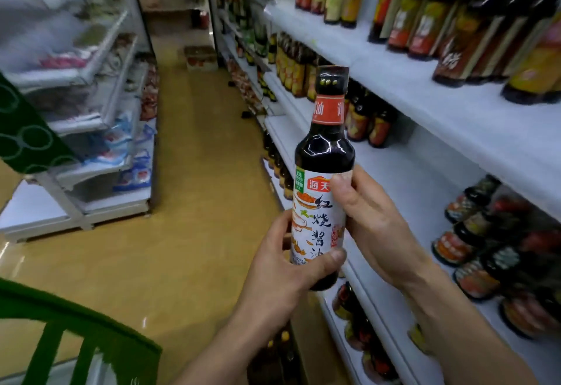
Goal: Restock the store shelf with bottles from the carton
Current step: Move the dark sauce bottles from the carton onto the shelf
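**Now a bottle sits in both hands, short of the shelf**

The step in hand looks like the carry from carton to shelf. The bottle stands upright in mid-air at the centre of view, touching no board. The left hand wraps its grip round the lower body from 7 o'clock, thumb across the label's foot. The right hand clamps the label's side from 4 o'clock. Both grips are closed on the bottle.

It is dark, glossy glass with rounded shoulders, a narrow neck banded red-orange and a dark cap. The white paper label carries brush lettering. It likely handles smooth, rigid and fairly heavy.

The shelf at 3 o'clock is white, flat and matt, with a bare stretch beside short dark bottles at 2 o'clock. The next move probably calls for swinging the bottle toward 3 o'clock and setting its base flat on that bare board, label outward, without knocking the neighbours. The carton cannot be made out for certain; dark bottle tops show at 6 o'clock, beneath the wrists.
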The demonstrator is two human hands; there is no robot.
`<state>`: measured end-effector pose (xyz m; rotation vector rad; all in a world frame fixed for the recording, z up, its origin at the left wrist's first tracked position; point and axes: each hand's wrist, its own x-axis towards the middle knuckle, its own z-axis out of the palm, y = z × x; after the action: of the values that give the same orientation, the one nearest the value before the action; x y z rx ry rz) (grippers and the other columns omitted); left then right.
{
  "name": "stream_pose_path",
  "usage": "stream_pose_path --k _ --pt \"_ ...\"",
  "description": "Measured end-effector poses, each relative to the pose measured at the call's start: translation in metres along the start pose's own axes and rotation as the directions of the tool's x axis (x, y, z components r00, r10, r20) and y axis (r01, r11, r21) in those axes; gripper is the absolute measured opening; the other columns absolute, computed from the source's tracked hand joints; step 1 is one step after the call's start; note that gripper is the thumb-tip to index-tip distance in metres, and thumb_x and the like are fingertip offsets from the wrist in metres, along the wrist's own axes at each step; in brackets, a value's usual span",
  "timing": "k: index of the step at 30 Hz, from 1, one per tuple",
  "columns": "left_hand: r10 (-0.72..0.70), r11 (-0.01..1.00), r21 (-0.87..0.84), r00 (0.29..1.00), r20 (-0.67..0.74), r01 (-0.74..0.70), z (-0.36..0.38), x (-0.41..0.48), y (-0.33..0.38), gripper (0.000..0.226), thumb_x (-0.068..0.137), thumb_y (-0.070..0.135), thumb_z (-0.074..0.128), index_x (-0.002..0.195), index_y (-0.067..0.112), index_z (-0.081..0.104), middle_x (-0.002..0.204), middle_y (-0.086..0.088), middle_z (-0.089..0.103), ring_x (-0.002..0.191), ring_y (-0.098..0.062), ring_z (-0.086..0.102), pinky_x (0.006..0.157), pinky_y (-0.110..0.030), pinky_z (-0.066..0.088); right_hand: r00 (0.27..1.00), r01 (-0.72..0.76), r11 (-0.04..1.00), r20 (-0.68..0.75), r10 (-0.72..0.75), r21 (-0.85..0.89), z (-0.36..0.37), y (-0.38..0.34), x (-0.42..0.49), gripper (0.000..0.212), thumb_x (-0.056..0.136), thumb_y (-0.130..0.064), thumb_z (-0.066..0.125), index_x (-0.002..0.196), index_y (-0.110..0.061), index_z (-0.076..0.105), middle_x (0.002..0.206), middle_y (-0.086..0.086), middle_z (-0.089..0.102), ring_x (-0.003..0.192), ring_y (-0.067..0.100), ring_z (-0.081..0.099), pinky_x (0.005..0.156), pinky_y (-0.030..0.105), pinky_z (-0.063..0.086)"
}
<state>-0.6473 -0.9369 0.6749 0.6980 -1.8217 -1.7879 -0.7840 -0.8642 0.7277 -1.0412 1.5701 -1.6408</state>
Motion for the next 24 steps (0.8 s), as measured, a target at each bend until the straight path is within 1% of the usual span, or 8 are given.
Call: stream_pose_path --k 3,7,10,13,14,18,21,24 --pt "0.048 0.999 -0.017 0.996 0.076 -0.047 0.026 0.007 0.032 0.054 0.078 0.021 0.089 0.124 0.031 0.061 0.112 0.009 0.074 0.102 -0.004 0.069 0.071 -0.014 0.056 0.997 0.046 0.995 -0.058 -0.051 -0.084 -0.027 -0.039 -0.011 0.047 0.089 -0.046 0.06 0.129 -0.02 0.058 0.118 -0.001 0.074 0.112 0.018 0.072 0.097 0.045 0.058" --pt "0.1 0.995 -0.043 0.982 0.162 -0.094 0.072 0.02 0.063 0.057 0.07 0.032 0.087 0.122 0.037 0.062 0.111 0.011 0.075 0.105 -0.005 0.069 0.076 -0.017 0.056 0.984 0.106 0.981 -0.128 -0.127 -0.163 -0.069 -0.08 -0.031 0.046 0.096 -0.045 0.06 0.136 -0.023 0.056 0.124 -0.004 0.074 0.115 0.013 0.071 0.096 0.032 0.059" --pt "0.144 0.989 -0.047 0.957 0.253 -0.137 0.11 0.027 0.086 0.057 0.077 0.031 0.089 0.126 0.037 0.06 0.114 0.012 0.073 0.104 -0.003 0.069 0.077 -0.02 0.057 0.958 0.137 0.968 -0.222 -0.184 -0.211 -0.103 -0.103 -0.048 0.054 0.091 -0.053 0.06 0.134 -0.02 0.057 0.123 0.001 0.073 0.114 0.017 0.071 0.096 0.041 0.059" --pt "0.179 0.984 -0.081 0.925 0.334 -0.162 0.148 0.032 0.106 0.053 0.08 0.027 0.087 0.125 0.034 0.061 0.113 0.01 0.073 0.103 -0.004 0.069 0.071 -0.016 0.058 0.924 0.168 0.959 -0.303 -0.234 -0.228 -0.136 -0.124 -0.066 0.049 0.095 -0.046 0.058 0.132 -0.015 0.057 0.118 -0.001 0.076 0.11 0.016 0.073 0.087 0.032 0.06" --pt "0.196 0.981 -0.082 0.913 0.359 -0.178 0.161 0.033 0.113 0.052 0.08 0.028 0.087 0.124 0.035 0.061 0.113 0.01 0.074 0.103 -0.004 0.069 0.073 -0.019 0.059 0.912 0.175 0.956 -0.328 -0.248 -0.238 -0.146 -0.131 -0.073 0.048 0.095 -0.046 0.058 0.132 -0.015 0.057 0.118 -0.001 0.076 0.11 0.015 0.073 0.088 0.032 0.059" --pt "0.247 0.969 -0.093 0.854 0.458 -0.231 0.215 0.035 0.135 0.051 0.078 0.031 0.085 0.123 0.037 0.063 0.114 0.009 0.075 0.106 -0.008 0.071 0.086 -0.041 0.063 0.865 0.181 0.941 -0.41 -0.291 -0.285 -0.191 -0.151 -0.105 0.055 0.089 -0.054 0.059 0.131 -0.019 0.059 0.12 0.003 0.074 0.113 0.021 0.071 0.096 0.046 0.058" --pt "0.282 0.958 -0.111 0.805 0.522 -0.263 0.253 0.031 0.145 0.049 0.076 0.033 0.082 0.122 0.038 0.063 0.113 0.01 0.076 0.108 -0.007 0.07 0.088 -0.037 0.062 0.825 0.181 0.935 -0.472 -0.313 -0.304 -0.219 -0.161 -0.131 0.05 0.091 -0.05 0.058 0.128 -0.017 0.06 0.116 0.006 0.074 0.11 0.023 0.072 0.094 0.044 0.06" --pt "0.29 0.955 -0.121 0.759 0.583 -0.272 0.291 0.025 0.15 0.047 0.079 0.032 0.083 0.12 0.039 0.063 0.114 0.012 0.075 0.109 -0.007 0.069 0.092 -0.037 0.06 0.78 0.17 0.927 -0.53 -0.334 -0.334 -0.244 -0.167 -0.155 0.046 0.093 -0.046 0.057 0.13 -0.018 0.059 0.115 0.004 0.074 0.11 0.021 0.072 0.091 0.039 0.06"
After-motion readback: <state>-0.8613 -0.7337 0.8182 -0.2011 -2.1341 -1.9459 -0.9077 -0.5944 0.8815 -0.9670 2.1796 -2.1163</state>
